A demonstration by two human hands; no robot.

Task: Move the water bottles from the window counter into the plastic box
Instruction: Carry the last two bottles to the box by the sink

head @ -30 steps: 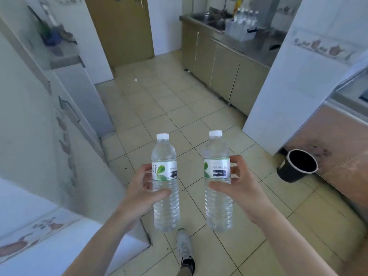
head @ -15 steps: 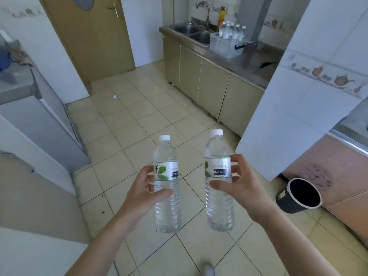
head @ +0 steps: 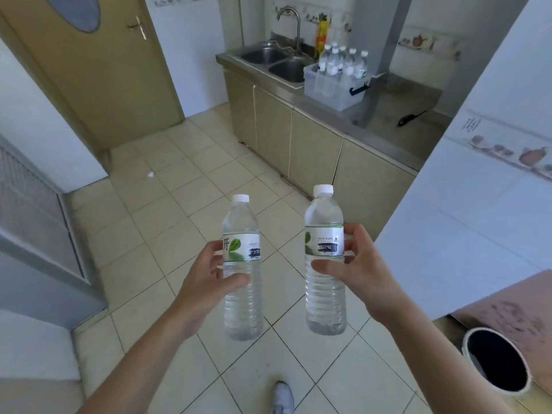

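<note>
1. Left hand (head: pixel 206 279) is wrapped round one water bottle (head: pixel 242 276), upright over the tiled floor (head: pixel 167 204).
2. Right hand (head: pixel 358 270) grips a second bottle (head: pixel 325 264), also upright.
3. Plastic box (head: pixel 334 85) sits way off on the steel tabletop (head: pixel 397 115) by the sink (head: pixel 277 59), bottles already standing in it.

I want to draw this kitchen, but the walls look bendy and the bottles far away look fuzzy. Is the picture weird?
Yes, a bit: in the head view the wide lens bends the white wall and door so they lean; the held bottles, left and right, are sharp; the bottles in the plastic box are soft and small; daylight is even, with no harsh shadows.
</note>
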